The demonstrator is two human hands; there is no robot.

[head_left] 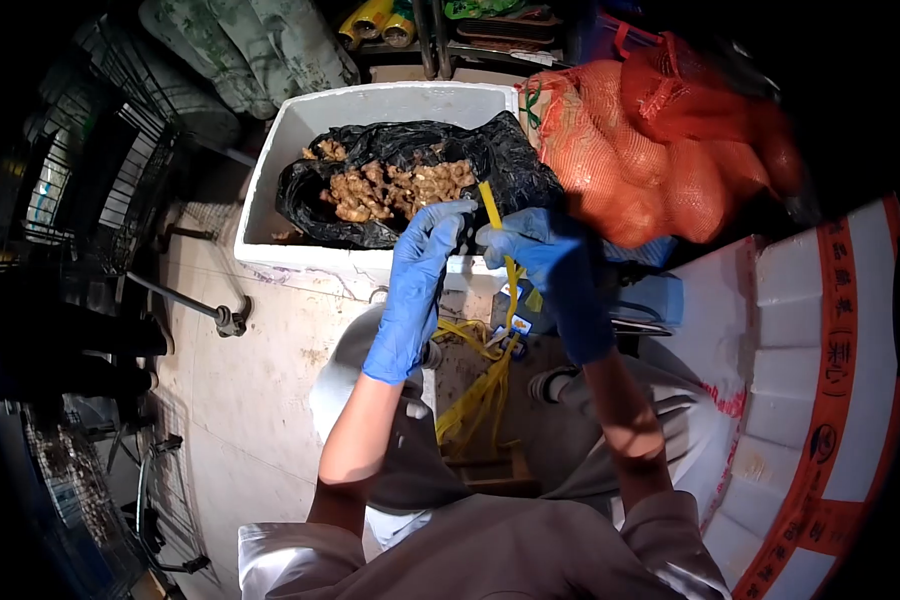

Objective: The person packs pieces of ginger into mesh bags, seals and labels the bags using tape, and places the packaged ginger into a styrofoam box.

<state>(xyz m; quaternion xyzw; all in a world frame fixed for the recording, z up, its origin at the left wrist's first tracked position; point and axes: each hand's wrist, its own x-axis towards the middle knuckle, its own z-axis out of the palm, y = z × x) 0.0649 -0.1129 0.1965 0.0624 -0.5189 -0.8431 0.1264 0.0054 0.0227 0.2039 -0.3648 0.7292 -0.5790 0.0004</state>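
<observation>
My right hand (535,243), in a blue glove, pinches a yellow plastic strap (490,205); a short end sticks up above the fingers and the rest hangs down. My left hand (422,265), also gloved in blue, is just to its left with fingers curled together; what they hold, if anything, is hidden. Beyond both hands stands a white foam box (370,103) lined with a black plastic bag (515,160). Knobbly ginger roots (430,185) lie in the bag. More yellow straps (480,395) lie loose between my legs.
Red mesh sacks (610,160) of round produce sit right of the box. A white foam carton with red printed tape (835,330) stands at the right. Wire racks (135,150) and a metal-legged frame (185,290) are on the left. Wrapped rolls (260,50) stand behind.
</observation>
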